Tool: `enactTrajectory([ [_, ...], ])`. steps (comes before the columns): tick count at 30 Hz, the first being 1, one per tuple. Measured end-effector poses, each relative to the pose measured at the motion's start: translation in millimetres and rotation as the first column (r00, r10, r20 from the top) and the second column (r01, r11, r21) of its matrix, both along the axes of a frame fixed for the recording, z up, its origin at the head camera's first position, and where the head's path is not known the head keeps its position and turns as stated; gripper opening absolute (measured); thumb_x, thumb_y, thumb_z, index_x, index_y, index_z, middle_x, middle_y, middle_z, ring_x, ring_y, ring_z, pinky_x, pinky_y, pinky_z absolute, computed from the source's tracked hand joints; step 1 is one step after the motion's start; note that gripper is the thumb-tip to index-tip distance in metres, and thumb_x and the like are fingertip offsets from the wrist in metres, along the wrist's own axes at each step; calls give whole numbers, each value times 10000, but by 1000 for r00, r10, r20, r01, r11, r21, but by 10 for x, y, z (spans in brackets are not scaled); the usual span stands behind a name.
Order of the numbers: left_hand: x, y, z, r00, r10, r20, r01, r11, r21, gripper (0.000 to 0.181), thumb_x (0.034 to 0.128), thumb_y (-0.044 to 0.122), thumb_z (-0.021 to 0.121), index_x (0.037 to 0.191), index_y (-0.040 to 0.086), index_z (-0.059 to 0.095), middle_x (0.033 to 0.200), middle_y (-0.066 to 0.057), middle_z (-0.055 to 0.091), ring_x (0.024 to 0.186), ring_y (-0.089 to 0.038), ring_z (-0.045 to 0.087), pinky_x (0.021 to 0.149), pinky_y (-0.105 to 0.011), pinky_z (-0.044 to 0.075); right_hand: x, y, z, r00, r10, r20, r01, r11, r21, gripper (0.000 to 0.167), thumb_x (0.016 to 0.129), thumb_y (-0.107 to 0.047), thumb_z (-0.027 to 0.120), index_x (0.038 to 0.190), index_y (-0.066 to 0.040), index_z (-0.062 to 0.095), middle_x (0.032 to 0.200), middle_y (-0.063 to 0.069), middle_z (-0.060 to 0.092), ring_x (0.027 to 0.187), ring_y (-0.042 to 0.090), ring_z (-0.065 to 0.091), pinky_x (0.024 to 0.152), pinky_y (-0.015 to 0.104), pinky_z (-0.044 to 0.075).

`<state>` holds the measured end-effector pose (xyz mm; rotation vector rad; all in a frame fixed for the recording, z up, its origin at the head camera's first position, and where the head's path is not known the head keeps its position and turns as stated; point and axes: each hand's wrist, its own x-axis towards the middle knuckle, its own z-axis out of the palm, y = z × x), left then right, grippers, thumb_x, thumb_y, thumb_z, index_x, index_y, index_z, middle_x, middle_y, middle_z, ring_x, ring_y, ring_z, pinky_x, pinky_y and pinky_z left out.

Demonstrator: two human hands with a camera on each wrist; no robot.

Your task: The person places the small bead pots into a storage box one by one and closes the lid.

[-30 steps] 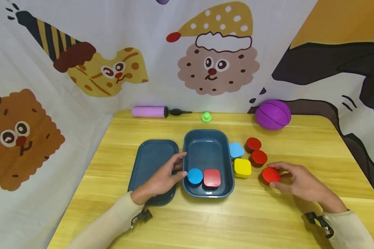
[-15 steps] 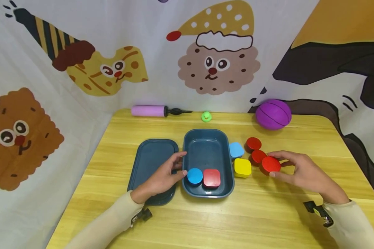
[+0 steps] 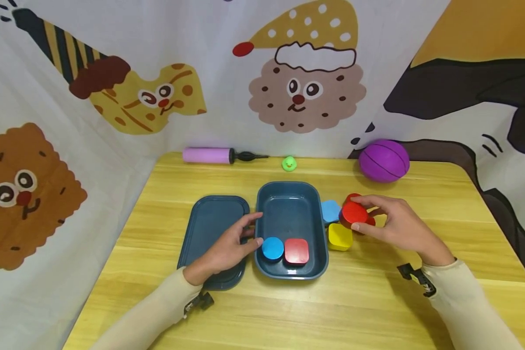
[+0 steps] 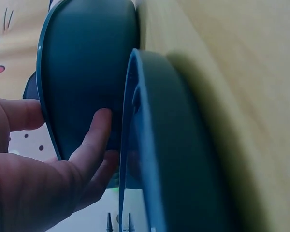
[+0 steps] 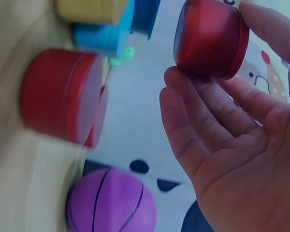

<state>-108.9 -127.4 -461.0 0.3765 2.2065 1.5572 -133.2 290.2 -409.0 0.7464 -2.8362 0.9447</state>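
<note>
Red round tin (image 3: 354,214) has shifted leftward and away from the person since the earlier frames, carried by the right hand (image 3: 398,223); now off the counter (image 3: 280,316), in front of the loose tins. Right thumb and fingers pinch its sides. Left hand (image 3: 229,245) unmoved: fingers spread, tips at the dark box (image 3: 290,214), on its own side.

Progress, as I judge it: box filling, early on. Inside, just past the left thumb: blue round tin (image 3: 273,249), red square tin (image 3: 296,251). Outside, between box and right hand: light-blue tin (image 3: 331,211), yellow tin (image 3: 340,237). Behind the right fingers, two further red tins (image 5: 58,96) (partly hidden from the head, plainer from the right wrist). Lid (image 3: 214,223) flat, beneath and left of left hand; not on.

Surface: pale wood-grain. Far beyond the left hand, lilac pump (image 3: 207,155); between the hands, green duck (image 3: 289,164); beyond the right, purple ball (image 3: 383,161). Room: white cloth (image 3: 227,107) hung behind, cartoon biscuit print.
</note>
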Motion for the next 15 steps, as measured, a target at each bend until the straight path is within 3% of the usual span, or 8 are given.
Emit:
enactTrajectory([
  [6,0,1,-25,1000,-6,-10,6,1000,2,670,1065,195,654,1658,192,342,1679,-133,371,1452,-391,516,1087,-512,539,-124,-238,1,1000,25,19,-24,999,-42,565,866,-294,903,1359,-110,697,1178,-8,766,976,146,704,813,340,627],
  [12,10,13,-9,1000,1,-2,-1,1000,-4,675,1063,187,657,1659,190,340,1679,-143,372,1449,-390,521,1082,-505,545,-199,-496,-29,996,64,68,-58,995,-86,599,871,-344,896,1378,-110,681,1184,-8,755,952,196,712,702,365,603],
  [15,11,19,7,1000,0,0,0,1000,-1,676,1062,180,656,1659,192,339,1678,-138,373,1444,-381,528,1081,-502,545,-219,-624,-38,993,88,72,-82,993,-85,635,872,-367,893,1403,-103,667,1227,-10,750,1002,184,707,757,393,617],
])
